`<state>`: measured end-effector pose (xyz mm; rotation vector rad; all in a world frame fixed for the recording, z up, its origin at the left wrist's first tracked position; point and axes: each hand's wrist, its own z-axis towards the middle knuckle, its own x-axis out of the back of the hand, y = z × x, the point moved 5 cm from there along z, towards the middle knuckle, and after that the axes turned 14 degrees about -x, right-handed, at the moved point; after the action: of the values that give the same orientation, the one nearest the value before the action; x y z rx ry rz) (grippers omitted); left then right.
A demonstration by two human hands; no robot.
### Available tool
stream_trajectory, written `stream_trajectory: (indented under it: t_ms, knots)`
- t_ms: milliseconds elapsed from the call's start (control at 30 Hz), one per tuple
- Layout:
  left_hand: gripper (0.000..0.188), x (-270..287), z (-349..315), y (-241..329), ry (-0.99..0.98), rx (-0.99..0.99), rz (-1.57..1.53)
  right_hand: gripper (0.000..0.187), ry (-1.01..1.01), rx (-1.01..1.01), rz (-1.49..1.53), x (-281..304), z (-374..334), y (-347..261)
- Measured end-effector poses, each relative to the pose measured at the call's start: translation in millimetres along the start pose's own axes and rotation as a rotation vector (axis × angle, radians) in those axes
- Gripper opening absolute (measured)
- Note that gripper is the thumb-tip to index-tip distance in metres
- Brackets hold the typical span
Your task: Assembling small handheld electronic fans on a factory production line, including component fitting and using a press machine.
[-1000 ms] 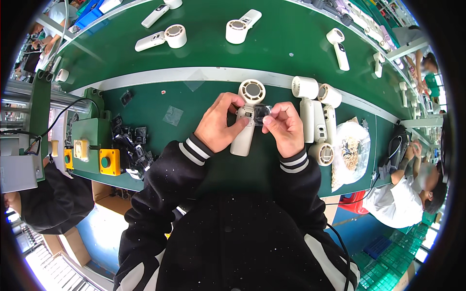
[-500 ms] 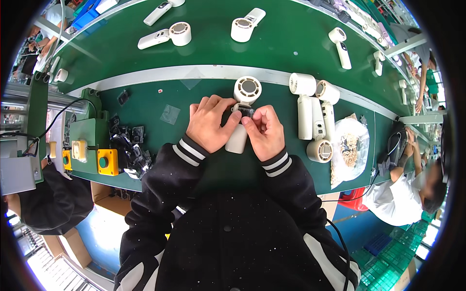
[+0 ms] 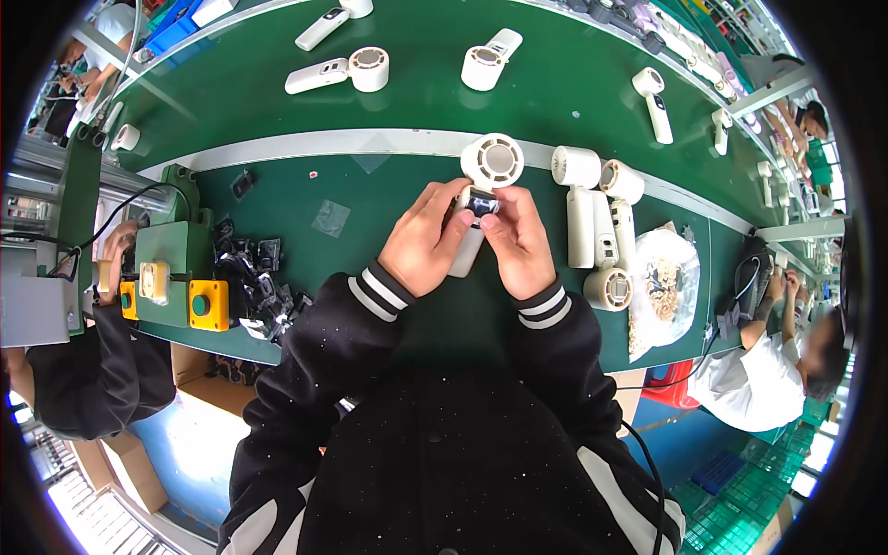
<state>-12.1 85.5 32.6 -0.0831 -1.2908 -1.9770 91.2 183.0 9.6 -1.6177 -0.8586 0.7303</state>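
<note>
A white handheld fan (image 3: 492, 161) is upright between my hands, its round head pointing away from me. A glossy dark panel (image 3: 482, 203) sits on the upper part of its handle. My left hand (image 3: 422, 239) wraps the fan's left side, with the thumb by the panel. My right hand (image 3: 520, 242) closes on the other side, its thumb at the panel's lower right edge. The handle's lower end shows below my fingers. Both hands' fingertips behind the fan are hidden. To the right lie several more white handheld fans (image 3: 581, 222) in a group.
A clear bag of small beige parts (image 3: 664, 287) lies right of the fans. Dark wrapped pieces (image 3: 264, 287) pile up at left, beside a green press (image 3: 165, 250) with a yellow button box (image 3: 208, 305). White fans lie on the green belt (image 3: 416, 102) beyond. Co-workers sit at both sides.
My hands and the fan have shifted slightly right, and the dark panel shows more plainly. Fans on the far belt have moved right. A co-worker's hand has come up beside the press.
</note>
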Motion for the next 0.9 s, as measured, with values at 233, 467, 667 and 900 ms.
stream_trajectory:
  t_ms: [233,467,667,900]
  knots:
    - [0.033,5.7,4.7,16.0,0.013,-0.002,0.022,0.028,0.040,0.157,0.027,1.4,-7.9,-13.4]
    - [0.031,7.9,14.8,37.2,0.084,-0.090,-0.181,0.025,-0.068,0.252,0.204,8.4,-18.4,-28.9]
    - [0.026,2.8,20.7,37.5,0.235,-0.143,-0.203,0.020,0.045,0.350,0.227,6.8,-16.3,-40.1]
    - [0.024,0.5,34.7,-13.3,0.488,0.136,-0.519,0.036,0.054,0.010,-0.123,-6.3,7.1,1.4]
